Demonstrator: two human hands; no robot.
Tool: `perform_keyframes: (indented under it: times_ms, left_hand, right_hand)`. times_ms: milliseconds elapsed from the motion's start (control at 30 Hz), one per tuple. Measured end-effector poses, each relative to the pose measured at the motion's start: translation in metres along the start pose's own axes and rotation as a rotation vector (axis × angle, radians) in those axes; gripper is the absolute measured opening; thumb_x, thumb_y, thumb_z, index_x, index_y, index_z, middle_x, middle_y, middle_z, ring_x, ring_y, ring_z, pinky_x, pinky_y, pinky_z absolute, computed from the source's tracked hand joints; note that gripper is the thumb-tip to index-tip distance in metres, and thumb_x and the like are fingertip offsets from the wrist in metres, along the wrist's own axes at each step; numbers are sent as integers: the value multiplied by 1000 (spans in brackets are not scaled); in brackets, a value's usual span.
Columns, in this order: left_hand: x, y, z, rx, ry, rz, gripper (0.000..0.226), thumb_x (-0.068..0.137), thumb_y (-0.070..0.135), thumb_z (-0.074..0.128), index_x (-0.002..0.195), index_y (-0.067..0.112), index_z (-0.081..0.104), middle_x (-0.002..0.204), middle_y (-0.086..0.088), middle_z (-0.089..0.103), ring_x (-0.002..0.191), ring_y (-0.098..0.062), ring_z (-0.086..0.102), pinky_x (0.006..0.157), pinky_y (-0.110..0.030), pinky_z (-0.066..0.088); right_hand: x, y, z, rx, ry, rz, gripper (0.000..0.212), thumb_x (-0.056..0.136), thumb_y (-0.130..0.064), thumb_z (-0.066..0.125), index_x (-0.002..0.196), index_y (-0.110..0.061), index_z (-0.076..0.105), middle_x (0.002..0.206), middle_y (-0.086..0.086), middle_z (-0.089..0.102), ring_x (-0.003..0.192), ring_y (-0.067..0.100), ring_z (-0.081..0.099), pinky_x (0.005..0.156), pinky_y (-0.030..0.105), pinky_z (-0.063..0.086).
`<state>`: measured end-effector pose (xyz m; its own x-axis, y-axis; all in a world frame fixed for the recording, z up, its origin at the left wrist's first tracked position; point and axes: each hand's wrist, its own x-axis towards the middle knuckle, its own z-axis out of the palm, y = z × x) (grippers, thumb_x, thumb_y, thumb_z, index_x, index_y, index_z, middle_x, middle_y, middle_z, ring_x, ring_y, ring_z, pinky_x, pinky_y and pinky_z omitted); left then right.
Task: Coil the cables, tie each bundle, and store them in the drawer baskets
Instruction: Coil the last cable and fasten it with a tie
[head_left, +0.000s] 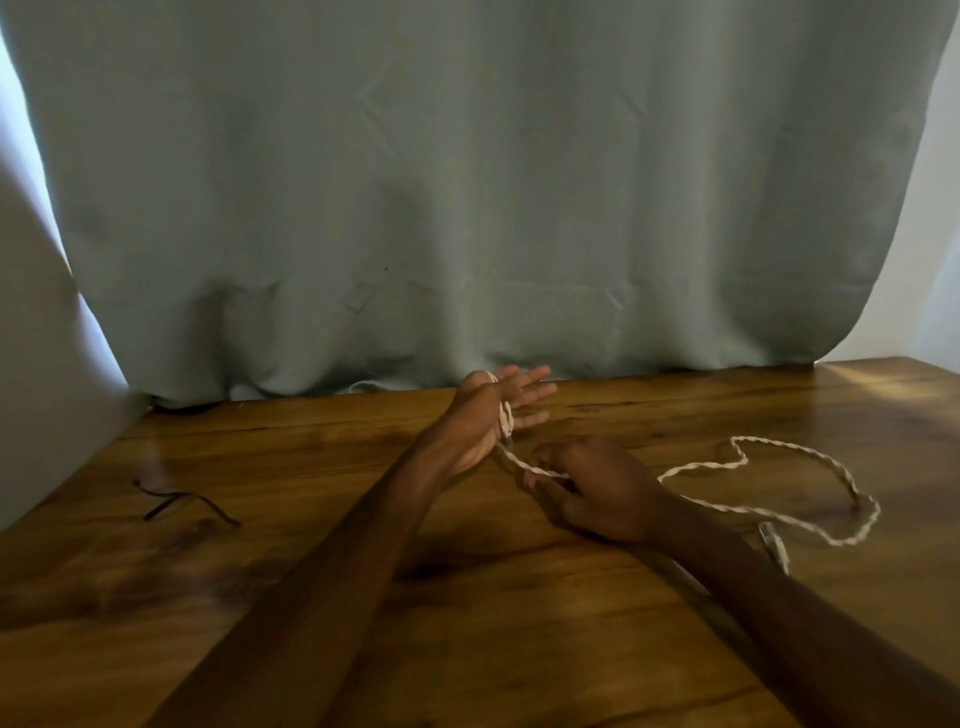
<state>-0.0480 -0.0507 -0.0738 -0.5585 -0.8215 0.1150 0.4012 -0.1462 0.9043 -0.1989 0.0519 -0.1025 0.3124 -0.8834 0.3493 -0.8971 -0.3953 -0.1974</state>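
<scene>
We look down from head height at a brown wooden table (519, 649) with a grey-green fabric curtain (467, 182) hanging behind it.

Both bare forearms reach forward over the tabletop. The left hand (493, 410) is raised near the far edge of the table, palm turned inward and fingers straight and spread. A few turns of a white twisted cable (737, 447) are wound around its palm. From those turns the cable runs down a short way to the right hand (597, 488), which hovers low over the wood and pinches the strand between thumb and curled fingers.

Past the right hand, the unwound part of the cable lies slack on the table in wide, wandering loops to the right. It ends in a pale plug end (774, 543) beside the right forearm. Well apart, on the left of the table, lies a thin dark strap (179, 501), which we take to be a tie, though it is too blurred to be sure. We see no drawer and no baskets.

We judge the step in hand to be the coiling of this cable, with only a small part wound and tying and storing not yet begun. The next move calls for the right hand to carry the strand around the left palm while letting slack slide through its pinch. The left fingers need to stay spread so that the turns keep their size and do not slip off.
</scene>
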Motion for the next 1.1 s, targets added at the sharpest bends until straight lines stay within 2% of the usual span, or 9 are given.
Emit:
perform_keyframes:
  times_ms: [167, 267, 333, 433, 567, 667, 767, 833, 1100]
  left_hand:
    - [-1, -10, -15, 413, 66, 19, 52, 105, -1, 34, 153, 10, 19, 122, -8, 71, 100, -25, 75, 78, -35, 60]
    - [-2, -13, -13, 491, 38, -84, 46, 104, 2, 41, 148, 10, 26, 105, -18, 74, 69, -23, 76, 55, -27, 56]
    - [-2, -14, -8, 607, -90, -151, 35, 106, 8, 39, 140, 9, 36, 97, -25, 73, 53, -25, 70, 45, -29, 50]
    - [-5, -14, 0, 735, -306, -214, 35, 110, 30, 36, 115, 6, 61, 57, -8, 62, 32, -12, 44, 40, -27, 27]
    - [-13, 2, 8, 489, -458, -309, 46, 102, 51, 46, 78, 16, 65, 48, 11, 25, 35, -3, 17, 41, -24, 4]
    - [-13, 21, -3, 387, -225, -82, 41, 102, 32, 52, 64, 26, 41, 49, 13, 23, 36, -4, 15, 40, -22, 4]
    - [-9, 41, -38, -16, 87, 68, 37, 102, 20, 42, 66, 24, 37, 43, 14, 24, 30, -2, 18, 30, -19, 10]
    - [-8, 47, -65, -108, 159, 107, 36, 104, 20, 39, 69, 24, 36, 41, 13, 25, 28, -2, 19, 26, -18, 15]
    - [-3, 13, -41, 356, 13, -206, 39, 102, 30, 47, 63, 27, 40, 47, 12, 24, 33, -5, 16, 33, -15, 13]
  right_hand:
    - [-1, -1, -16, 29, 100, -13, 16, 99, -37, 62, 109, -36, 73, 90, -17, 73, 66, -4, 56, 60, 22, 43]
    - [-1, 11, -22, 48, 133, 3, 29, 96, -55, 54, 108, -38, 73, 90, -17, 75, 72, -2, 63, 64, 31, 52]
    - [-2, 21, -25, 7, 154, 27, 37, 94, -60, 49, 102, -34, 75, 86, -13, 73, 73, 4, 64, 64, 35, 51]
    - [-5, 45, -30, -88, 234, 103, 28, 95, -49, 60, 97, -27, 78, 88, -5, 75, 79, 17, 67, 62, 31, 44]
    - [-12, 84, -35, -192, 304, 254, 21, 92, -48, 68, 95, -29, 77, 92, -6, 75, 85, 23, 68, 66, 33, 47]
    - [-20, 106, -39, -272, 335, 362, 23, 88, -50, 73, 94, -28, 77, 91, -2, 75, 88, 27, 69, 68, 35, 49]
    - [-27, 119, -46, -324, 408, 492, 21, 84, -47, 78, 89, -26, 75, 89, 3, 74, 91, 33, 68, 67, 34, 47]
    - [-30, 124, -50, -298, 425, 542, 17, 83, -42, 80, 88, -27, 76, 90, 3, 73, 92, 32, 68, 68, 35, 49]
    - [-10, 80, -36, -321, 226, 359, 62, 82, -39, 80, 137, -23, 55, 138, 5, 58, 129, 32, 52, 105, 44, 40]
